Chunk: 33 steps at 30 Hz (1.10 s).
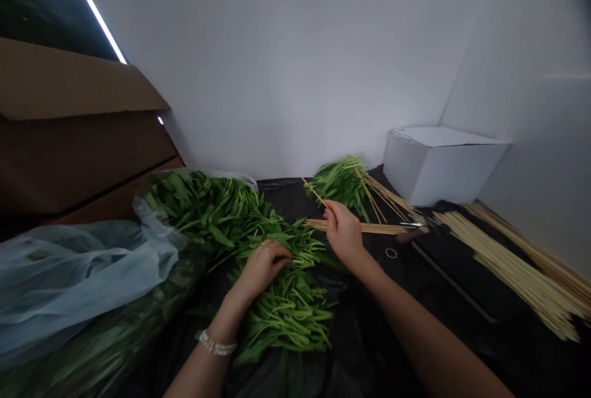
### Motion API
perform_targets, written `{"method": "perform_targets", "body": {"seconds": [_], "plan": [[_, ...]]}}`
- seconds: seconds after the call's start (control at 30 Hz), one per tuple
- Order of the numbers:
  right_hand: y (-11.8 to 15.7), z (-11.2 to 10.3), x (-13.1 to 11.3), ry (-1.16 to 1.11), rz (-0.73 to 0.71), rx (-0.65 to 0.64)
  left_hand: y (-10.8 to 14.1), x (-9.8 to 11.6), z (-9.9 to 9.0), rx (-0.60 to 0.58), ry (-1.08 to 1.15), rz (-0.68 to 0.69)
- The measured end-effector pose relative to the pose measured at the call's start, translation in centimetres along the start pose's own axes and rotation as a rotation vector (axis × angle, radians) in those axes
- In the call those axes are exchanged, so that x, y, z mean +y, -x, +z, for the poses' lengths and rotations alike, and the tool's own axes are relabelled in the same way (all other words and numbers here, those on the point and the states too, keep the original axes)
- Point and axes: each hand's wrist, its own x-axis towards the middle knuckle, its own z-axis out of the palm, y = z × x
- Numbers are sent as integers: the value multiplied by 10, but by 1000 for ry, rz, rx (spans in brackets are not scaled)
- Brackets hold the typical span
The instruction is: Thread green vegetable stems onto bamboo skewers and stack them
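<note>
My right hand [344,231] pinches a thin bamboo skewer [314,191], which slants up and to the left from the fingertips. Below and to the left, my left hand [268,265] has its fingers closed at the stem ends of a heap of leafy greens [290,315]; how many stems it grips is hidden. Behind the right hand lies a bunch of greens threaded on skewers [339,179]. Several loose skewers [381,228] lie flat just right of that hand.
An open plastic bag [152,235] spills greens at the left. Scissors [418,225], a small ring [391,253] and bundles of long sticks [512,268] lie at the right. A white box [443,167] stands by the wall; a cardboard box [78,139] is at far left.
</note>
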Motion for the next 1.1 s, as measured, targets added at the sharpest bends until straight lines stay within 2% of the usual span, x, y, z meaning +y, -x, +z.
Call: {"method": "perform_targets", "body": {"seconds": [0.13, 0.23, 0.33, 0.47, 0.57, 0.7, 0.8, 0.93, 1.0, 1.1], "plan": [[3, 3, -1, 15, -25, -50, 0, -2, -1, -66, -164, 15], [3, 2, -3, 21, -33, -59, -2, 2, -2, -31, -96, -1], [3, 2, -6, -16, -45, -47, -4, 6, -8, 166, 182, -72], [3, -1, -12, -87, -47, 11, -6, 5, -20, 528, 579, -296], [4, -3, -17, -95, -53, 19, -7, 0, -28, 654, 855, -404], [7, -3, -20, -101, -138, -72, -8, -4, -31, 691, 1054, -473], [9, -2, -20, -124, -216, -204, -8, -4, -33, 711, 1066, -470], [11, 1, -21, -88, -215, -380, -7, -3, -36, 798, 1058, -484], [12, 2, -21, -23, -223, -465, -7, -3, -36, 764, 1074, -523], [15, 4, -22, 82, -243, -519, -7, -1, -33, 685, 1087, -558]]}}
